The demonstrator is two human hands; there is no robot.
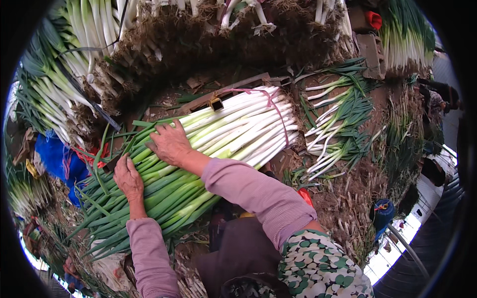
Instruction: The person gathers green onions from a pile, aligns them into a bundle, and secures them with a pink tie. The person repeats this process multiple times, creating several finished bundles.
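A large bundle of leeks (pixel 233 126) lies across the middle, white stalks to the right and green leaves to the left. A pink tie (pixel 279 111) circles its white end. My right hand (pixel 170 142) presses on top of the green part, fingers spread and open. Just left of it, my left hand (pixel 129 176) rests on the leaves, fingers slightly bent and laid along them, open. A wooden bar with a square metal tube end (pixel 216 104) shows behind the bundle. Leaves partly hide what supports the bundle.
Stacked leeks with soil-covered roots (pixel 104 64) stand along the far and left sides. Several loose thin leeks (pixel 330 116) lie on the ground at right. A blue bag (pixel 57 156) sits at left, near red netting. Another blue container (pixel 383 213) stands at right.
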